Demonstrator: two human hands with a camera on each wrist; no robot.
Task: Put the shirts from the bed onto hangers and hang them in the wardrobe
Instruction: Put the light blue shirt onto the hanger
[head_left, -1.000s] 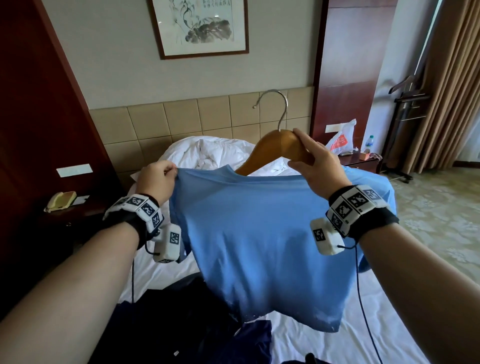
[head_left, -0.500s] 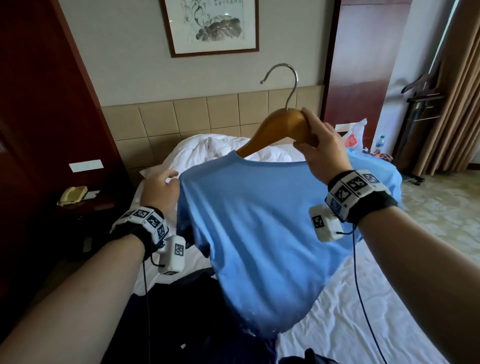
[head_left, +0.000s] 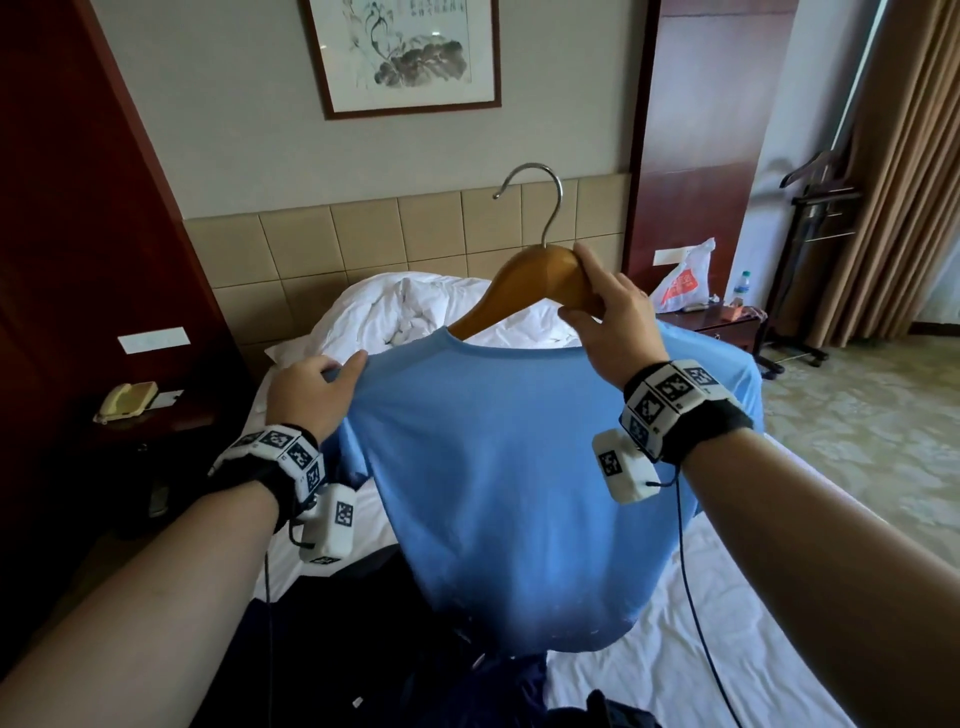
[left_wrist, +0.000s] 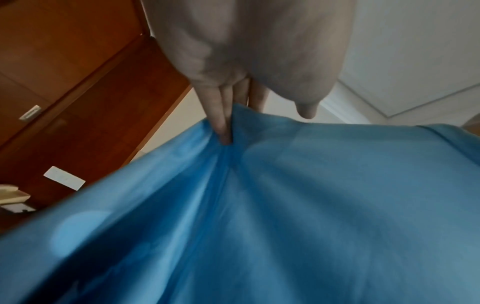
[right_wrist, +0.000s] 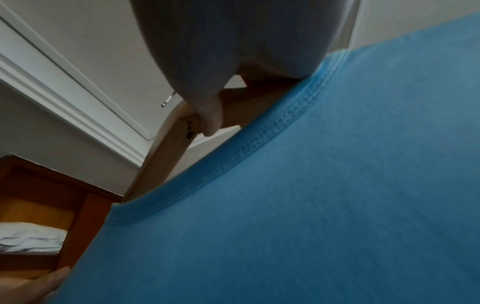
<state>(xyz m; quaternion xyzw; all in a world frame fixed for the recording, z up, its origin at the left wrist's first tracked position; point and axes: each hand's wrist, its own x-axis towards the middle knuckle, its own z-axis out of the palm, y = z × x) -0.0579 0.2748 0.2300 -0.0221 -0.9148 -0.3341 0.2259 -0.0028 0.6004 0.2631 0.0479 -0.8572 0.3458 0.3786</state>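
A light blue T-shirt (head_left: 509, 467) hangs in the air over the bed, with a wooden hanger (head_left: 524, 286) poking out of its neck hole, metal hook (head_left: 553, 202) upward. My right hand (head_left: 592, 306) grips the hanger's right arm just above the collar; in the right wrist view the thumb (right_wrist: 210, 115) presses the hanger (right_wrist: 161, 164) above the collar (right_wrist: 259, 144). My left hand (head_left: 343, 371) pinches the shirt's left shoulder, thumb on top. In the left wrist view its fingers (left_wrist: 223, 127) dig into bunched blue fabric (left_wrist: 285, 205). Dark shirts (head_left: 337, 649) lie on the bed below.
The bed (head_left: 727, 649) has a white sheet and a crumpled duvet (head_left: 415, 312) at the headboard. A nightstand with a phone (head_left: 124, 400) stands left, and a plastic bag (head_left: 680, 283) on another nightstand stands right. A valet stand (head_left: 815, 234) and curtains are at the far right.
The right hand has shifted the hanger and shirt a little, hook more upright. The left hand dropped off the shoulder, then came back; its thumb now lies flat over the fabric.
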